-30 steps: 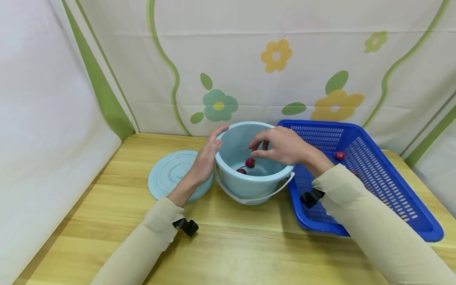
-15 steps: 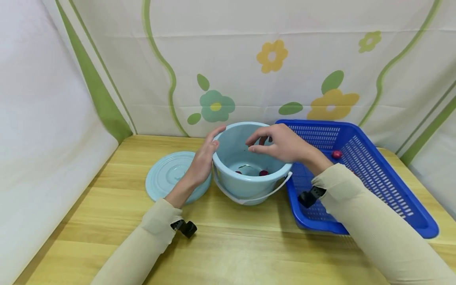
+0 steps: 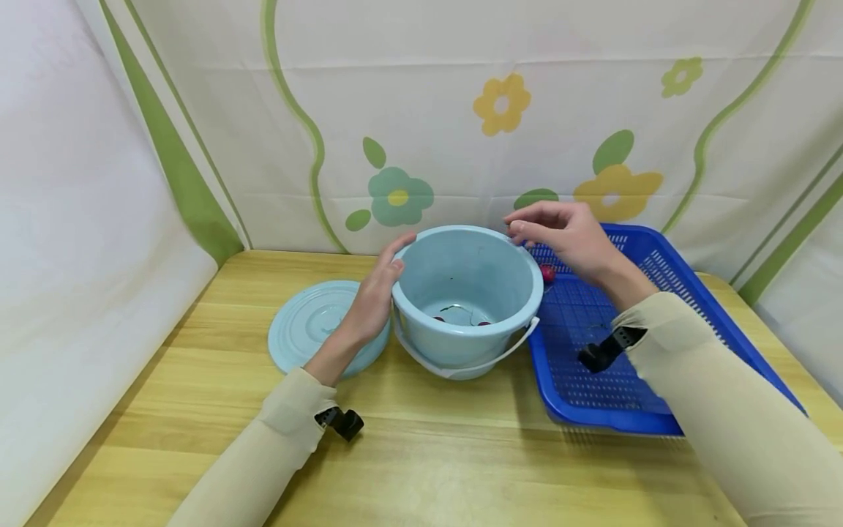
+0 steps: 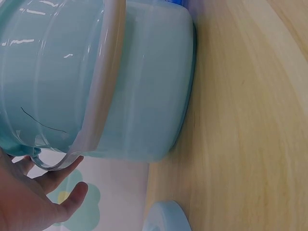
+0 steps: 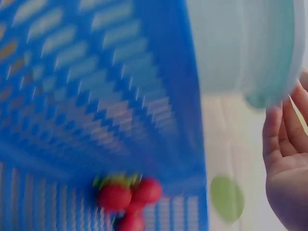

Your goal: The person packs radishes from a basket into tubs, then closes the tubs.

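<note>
A light blue bucket (image 3: 421, 304) with a white handle stands mid-table, and my left hand (image 3: 380, 287) lies flat against its left wall with straight fingers. The left wrist view shows the same bucket wall (image 4: 144, 96) close up, my left hand (image 4: 43, 192) beneath it. Small red fruits (image 3: 484, 323) lie on the bucket's bottom. My right hand (image 3: 549, 230) hovers empty, fingers relaxed, over the near-left corner of a blue slotted basket (image 3: 593, 366), just right of the bucket's rim. One red fruit (image 3: 547, 273) lies in the basket below it; the right wrist view shows a blurred cluster of red fruits (image 5: 127, 197).
The bucket's round blue lid (image 3: 309, 329) lies flat on the wooden table (image 3: 421, 454), left of the bucket. A flowered cloth backdrop (image 3: 461, 132) closes off the back and sides. The basket reaches nearly to the table's right edge.
My right hand let a red fruit fall into the bucket, then moved right and back from over the bucket to over the basket. The left hand has stayed on the bucket.
</note>
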